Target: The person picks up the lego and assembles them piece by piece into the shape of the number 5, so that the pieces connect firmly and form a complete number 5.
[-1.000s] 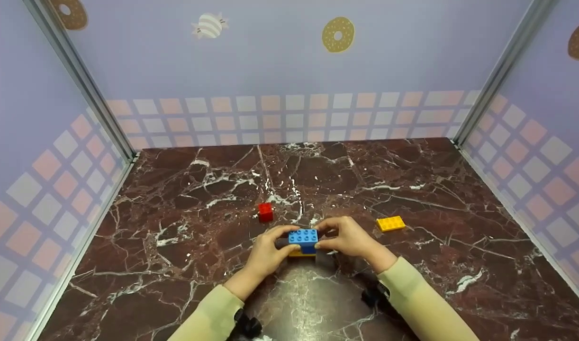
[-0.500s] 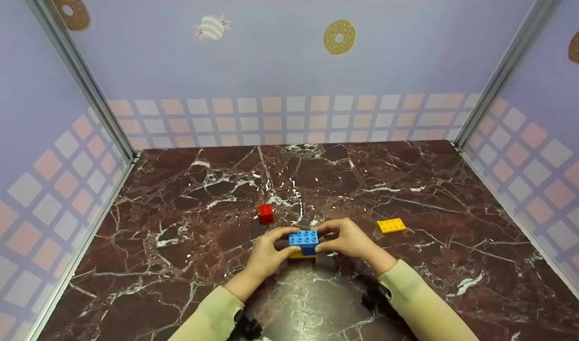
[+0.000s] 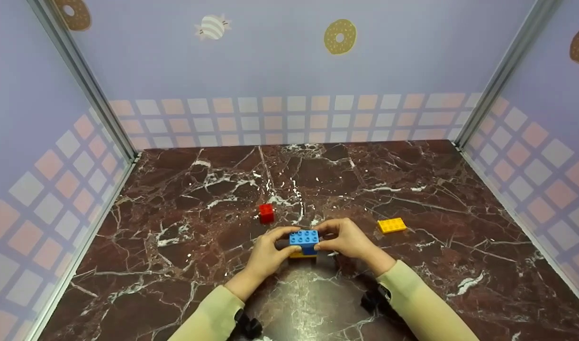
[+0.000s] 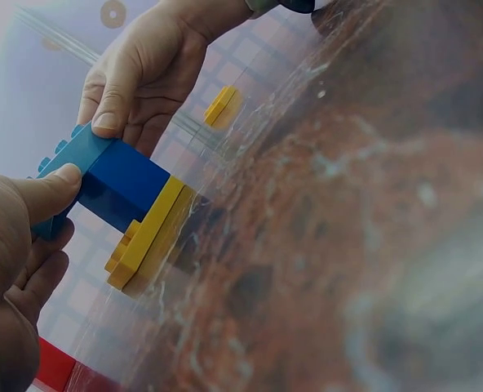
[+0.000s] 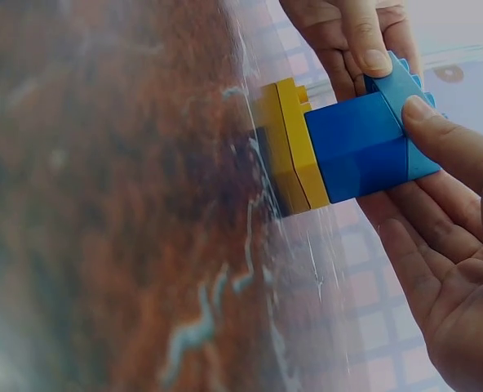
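Note:
A stack of building bricks stands on the table between both hands. At the bottom is a thin yellow brick (image 5: 294, 151), with a dark blue brick (image 4: 130, 181) sitting on it. A light blue eight-stud brick (image 3: 303, 237) lies on top and overhangs the dark blue one on the left. My left hand (image 3: 266, 252) pinches the left end of the light blue brick between thumb and fingers. At its right end, my right hand (image 3: 350, 239) grips the same brick. Some fingers are hidden behind the stack in the head view.
A small red brick (image 3: 266, 214) stands behind the stack, slightly left. To the right lies a flat yellow brick (image 3: 392, 225). Patterned panels (image 3: 289, 71) enclose the marbled table (image 3: 185, 265) at the back and on both sides.

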Demonstrator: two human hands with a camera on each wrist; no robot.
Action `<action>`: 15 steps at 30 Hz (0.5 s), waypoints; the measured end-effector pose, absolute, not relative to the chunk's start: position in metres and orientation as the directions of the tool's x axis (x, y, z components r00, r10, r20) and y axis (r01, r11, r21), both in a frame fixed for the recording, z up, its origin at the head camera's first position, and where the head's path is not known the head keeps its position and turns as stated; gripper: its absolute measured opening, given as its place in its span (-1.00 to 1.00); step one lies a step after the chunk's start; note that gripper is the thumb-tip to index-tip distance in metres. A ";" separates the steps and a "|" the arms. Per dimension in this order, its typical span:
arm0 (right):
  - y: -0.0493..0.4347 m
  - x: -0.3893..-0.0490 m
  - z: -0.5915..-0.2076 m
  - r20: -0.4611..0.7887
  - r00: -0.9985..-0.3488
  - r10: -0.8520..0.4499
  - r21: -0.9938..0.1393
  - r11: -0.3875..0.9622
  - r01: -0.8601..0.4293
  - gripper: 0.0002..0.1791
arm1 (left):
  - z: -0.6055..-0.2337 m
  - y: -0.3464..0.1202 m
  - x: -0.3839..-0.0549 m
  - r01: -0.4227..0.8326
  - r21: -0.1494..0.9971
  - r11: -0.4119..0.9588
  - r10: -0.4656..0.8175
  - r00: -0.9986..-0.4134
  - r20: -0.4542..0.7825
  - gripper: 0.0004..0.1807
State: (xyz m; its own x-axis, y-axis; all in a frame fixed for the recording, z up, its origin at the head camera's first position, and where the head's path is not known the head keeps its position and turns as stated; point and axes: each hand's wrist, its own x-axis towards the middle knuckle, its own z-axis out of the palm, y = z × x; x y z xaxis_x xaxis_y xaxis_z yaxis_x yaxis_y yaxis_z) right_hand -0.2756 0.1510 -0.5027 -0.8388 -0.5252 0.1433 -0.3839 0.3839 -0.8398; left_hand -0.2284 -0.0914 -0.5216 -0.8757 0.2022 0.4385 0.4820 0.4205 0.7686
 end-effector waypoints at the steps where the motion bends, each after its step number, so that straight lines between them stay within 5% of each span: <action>1: 0.151 -0.276 -0.503 0.147 -0.838 -0.525 -0.835 0.389 -0.390 -0.59 | -0.522 -0.091 -0.228 0.483 0.768 0.421 0.203 -0.875 0.439 -0.53; 15: 0.151 -0.275 -0.503 0.154 -0.832 -0.533 -0.842 0.370 -0.392 -0.61 | -0.522 -0.091 -0.229 0.450 0.795 0.407 0.189 -0.893 0.409 -0.51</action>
State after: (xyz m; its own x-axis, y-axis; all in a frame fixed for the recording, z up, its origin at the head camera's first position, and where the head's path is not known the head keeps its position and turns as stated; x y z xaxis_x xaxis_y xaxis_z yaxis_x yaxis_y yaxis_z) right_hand -0.2754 0.1506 -0.5029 -0.8321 -0.5329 0.1535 -0.3921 0.3697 -0.8424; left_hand -0.2285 -0.0906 -0.5219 -0.8928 0.1891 0.4089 0.4503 0.4068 0.7949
